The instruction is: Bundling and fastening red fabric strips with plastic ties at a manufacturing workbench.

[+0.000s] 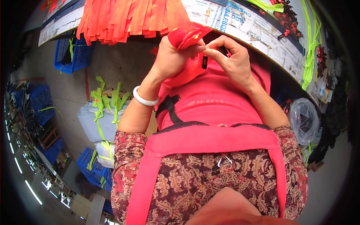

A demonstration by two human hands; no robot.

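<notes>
My left hand (173,58) is closed around a folded bunch of red-orange fabric strips (187,36), whose ends stick up above the fist. Some of that fabric hangs below the hand, against the red apron (213,101). With thumb and forefinger, my right hand (236,62) pinches at the left fingertips. Just under this meeting point hangs a small black slotted piece (204,62), like a strap buckle. More red and black bits show between the right fingers. What exactly the right fingertips grip is too small to make out.
Ahead, a pile of orange strips (131,18) overhangs the edge of the worktable (258,41). Yellow-green straps (309,45) and red-black pieces (288,17) lie on its right. Blue crates (72,55) and a grey bundle (95,122) stand at left. A clear plastic bag (303,120) is at right.
</notes>
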